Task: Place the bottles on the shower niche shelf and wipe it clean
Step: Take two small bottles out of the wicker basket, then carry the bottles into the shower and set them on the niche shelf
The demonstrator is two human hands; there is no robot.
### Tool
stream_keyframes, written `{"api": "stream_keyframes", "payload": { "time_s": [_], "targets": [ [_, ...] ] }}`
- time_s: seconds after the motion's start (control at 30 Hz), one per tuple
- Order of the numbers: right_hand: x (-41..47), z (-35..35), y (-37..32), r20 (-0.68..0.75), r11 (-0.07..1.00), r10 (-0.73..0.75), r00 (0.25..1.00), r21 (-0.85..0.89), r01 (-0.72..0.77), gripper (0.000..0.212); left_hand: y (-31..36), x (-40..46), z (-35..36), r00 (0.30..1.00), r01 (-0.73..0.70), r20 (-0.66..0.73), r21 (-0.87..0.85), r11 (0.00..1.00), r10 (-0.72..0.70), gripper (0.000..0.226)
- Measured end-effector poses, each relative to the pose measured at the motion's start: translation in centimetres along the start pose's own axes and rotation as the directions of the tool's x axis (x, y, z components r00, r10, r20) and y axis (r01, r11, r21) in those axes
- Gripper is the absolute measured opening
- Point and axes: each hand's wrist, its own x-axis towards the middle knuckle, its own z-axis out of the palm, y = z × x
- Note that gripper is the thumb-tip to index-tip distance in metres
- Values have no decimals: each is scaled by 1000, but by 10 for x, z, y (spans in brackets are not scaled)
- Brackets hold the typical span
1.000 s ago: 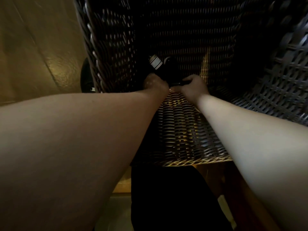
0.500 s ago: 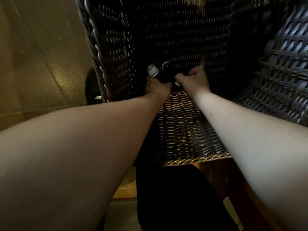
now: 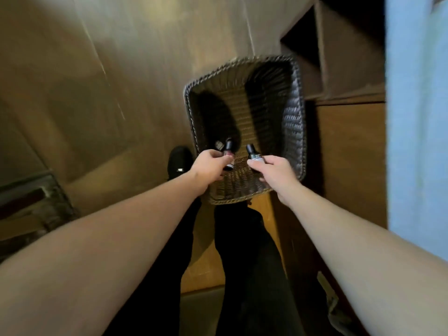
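Note:
A dark woven basket stands on the floor below me. Over its near end my left hand is shut on a small dark bottle with a black cap. A second small dark piece shows just left of that bottle; I cannot tell if the hand holds it too. My right hand is shut on another small dark bottle with a black cap and pale label. Both bottles are lifted above the basket bottom, caps pointing away from me.
Brown tiled floor spreads to the left. A dark wooden unit with open compartments rises right of the basket. A pale blue surface fills the right edge. My black shoe and dark trouser legs are below the hands.
My head has drawn back from inside the basket, so the whole basket now shows. Both hands have risen from the basket bottom, each with a bottle in it.

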Motion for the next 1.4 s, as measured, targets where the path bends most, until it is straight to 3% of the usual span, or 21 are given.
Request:
{"api": "stream_keyframes", "payload": {
  "time_s": [0.13, 0.23, 0.4, 0.6, 0.77, 0.97, 1.1, 1.27, 1.4],
  "targets": [
    [-110, -22, -45, 88, 999, -40, 995, -21, 42, 45, 24, -111, -51, 998, -16, 62, 17, 1000, 14, 51],
    [-177, -37, -75, 191, 993, -113, 975, 63, 103, 43, 47, -191, -92, 987, -122, 95, -55, 991, 127, 30],
    [-278, -42, -119, 108, 934, -305, 946, 225, 276, 22, 82, -321, -144, 941, -278, 98, -318, 906, 324, 44],
    [-390, -37, -133, 41, 753, -421, 906, 573, 324, 29, 106, -452, -149, 820, -479, 71, -456, 750, 567, 31],
    [-456, -44, -136, 8, 619, -525, 851, 690, 375, 51, 128, -513, -125, 754, -554, 100, -434, 710, 649, 29],
    [-515, -87, -143, -101, 469, -624, 775, 744, 475, 41, 163, -571, -93, 585, -525, 374, -502, 687, 720, 26],
    [-549, -114, -141, -168, 393, -671, 722, 745, 538, 39, 172, -596, -67, 501, -593, 453, -441, 674, 738, 33],
    [-576, -142, -134, -181, 376, -742, 646, 685, 624, 51, 164, -613, -42, 481, -636, 431, -427, 643, 763, 35],
    [-582, -161, -127, -94, 408, -799, 594, 640, 651, 51, 141, -630, -23, 485, -716, 300, -404, 570, 822, 40]
  ]
}}
